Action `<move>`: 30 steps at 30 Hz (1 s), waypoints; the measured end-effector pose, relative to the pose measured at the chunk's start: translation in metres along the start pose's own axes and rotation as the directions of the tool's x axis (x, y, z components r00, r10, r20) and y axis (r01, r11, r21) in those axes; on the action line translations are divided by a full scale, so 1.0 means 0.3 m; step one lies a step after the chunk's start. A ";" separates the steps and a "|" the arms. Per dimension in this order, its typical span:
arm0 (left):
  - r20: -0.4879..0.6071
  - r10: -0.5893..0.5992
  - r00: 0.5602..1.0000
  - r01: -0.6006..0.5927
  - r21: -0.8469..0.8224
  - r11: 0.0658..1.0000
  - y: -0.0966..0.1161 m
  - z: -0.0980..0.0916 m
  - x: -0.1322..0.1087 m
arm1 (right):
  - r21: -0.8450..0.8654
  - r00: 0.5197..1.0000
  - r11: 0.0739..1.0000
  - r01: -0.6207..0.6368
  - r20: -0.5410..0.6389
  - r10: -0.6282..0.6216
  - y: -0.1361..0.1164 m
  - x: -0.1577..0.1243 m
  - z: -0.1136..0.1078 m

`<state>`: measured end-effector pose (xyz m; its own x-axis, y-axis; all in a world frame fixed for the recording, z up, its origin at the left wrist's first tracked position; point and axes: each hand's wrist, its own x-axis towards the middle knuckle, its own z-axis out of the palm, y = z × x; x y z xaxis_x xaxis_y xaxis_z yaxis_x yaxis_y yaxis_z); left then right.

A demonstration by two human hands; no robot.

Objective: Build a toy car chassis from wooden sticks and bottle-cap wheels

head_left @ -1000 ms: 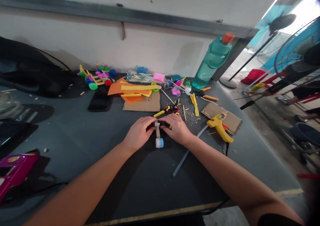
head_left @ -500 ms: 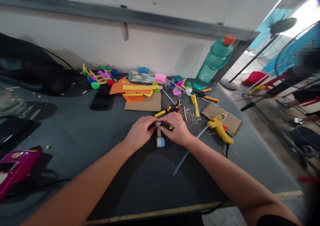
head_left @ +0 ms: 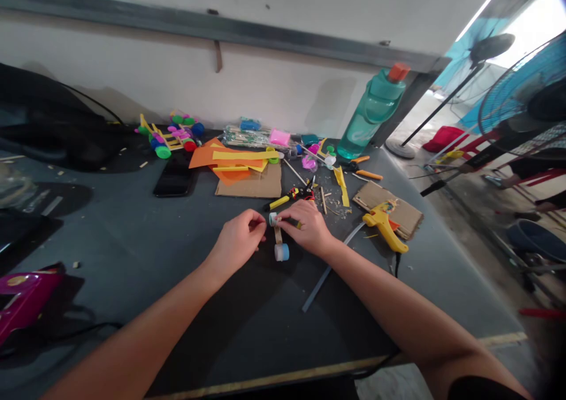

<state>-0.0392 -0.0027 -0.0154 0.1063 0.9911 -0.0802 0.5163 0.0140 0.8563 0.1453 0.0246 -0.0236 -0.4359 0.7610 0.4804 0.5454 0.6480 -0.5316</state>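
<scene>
A small wooden stick piece point(head_left: 278, 235) with bottle caps at its ends lies between my hands over the dark table. Its near end carries a blue-and-white bottle cap point(head_left: 282, 252); a pale cap point(head_left: 273, 218) is at the far end. My right hand point(head_left: 306, 226) pinches the far end by the pale cap, between thumb and fingers. Just left of the piece, apart from it, is my left hand point(head_left: 239, 239), its fingers curled together with nothing visible in them. Yellow-handled pliers point(head_left: 283, 201) lie right behind, partly hidden by my right hand.
To the right rests a yellow glue gun point(head_left: 387, 229) by cardboard point(head_left: 409, 217), with a clear glue stick point(head_left: 316, 289) nearer. Behind are colored paper strips point(head_left: 207, 155), a phone point(head_left: 173, 179), toy cars point(head_left: 165, 137) and a teal bottle point(head_left: 367, 117). A magenta device point(head_left: 29, 294) is at left.
My left hand has let go of the piece and moved a little left. The pale cap at the far end now shows, with my right hand still on it. The view shifted slightly.
</scene>
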 end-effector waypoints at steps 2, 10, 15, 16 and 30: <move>0.147 -0.171 0.974 0.200 -0.215 0.956 0.019 -0.002 -0.007 | 0.003 1.000 1.000 -0.006 -0.001 0.006 -0.003 0.000 0.000; 0.249 -0.282 0.926 0.370 -0.462 0.806 0.061 0.012 -0.009 | 0.019 1.000 1.000 -0.007 -0.022 0.008 0.007 -0.002 0.014; 0.190 -0.268 0.945 0.327 -0.481 0.813 0.032 0.034 -0.002 | 0.060 0.998 0.998 -0.013 -0.058 0.016 0.008 -0.003 0.022; 0.178 -0.269 0.947 0.322 -0.476 0.818 0.029 0.037 -0.001 | 0.066 0.998 0.998 -0.016 -0.061 0.020 0.006 -0.003 0.022; 0.132 -0.281 0.950 0.309 -0.492 0.814 0.020 0.050 0.010 | 0.058 0.997 0.998 -0.011 -0.079 0.015 -0.014 0.001 0.015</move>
<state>-0.0232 -0.0015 -0.0182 0.0681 0.9205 -0.3848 0.0354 0.3832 0.9230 0.1396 0.0222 -0.0245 -0.3696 0.7659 0.5260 0.5074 0.6407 -0.5763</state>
